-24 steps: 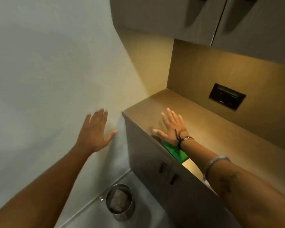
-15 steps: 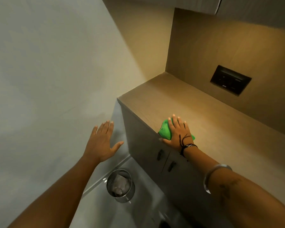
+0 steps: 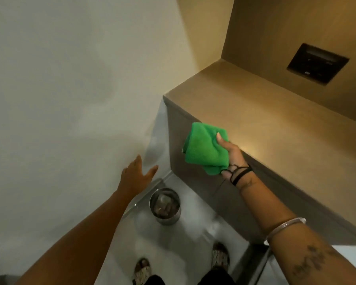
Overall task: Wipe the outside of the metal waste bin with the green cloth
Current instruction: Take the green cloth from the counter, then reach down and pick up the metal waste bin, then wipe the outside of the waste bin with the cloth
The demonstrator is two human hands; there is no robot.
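Metal waste bin (image 3: 165, 206) upright on the floor (image 3: 195, 227), in the corner beside the wall (image 3: 70, 79) and near the cabinet front (image 3: 214, 192), crumpled waste inside. Green cloth (image 3: 206, 148) bunched and lifted clear of the worktop (image 3: 265, 116), well above the bin. Right hand (image 3: 231, 156) clamped on the cloth, thumb across the top, fingers hidden beneath. Left hand (image 3: 135, 177) empty, fingers (image 3: 138, 161) spread, hovering near the wall above the bin. Two sandalled feet (image 3: 220, 256) below.
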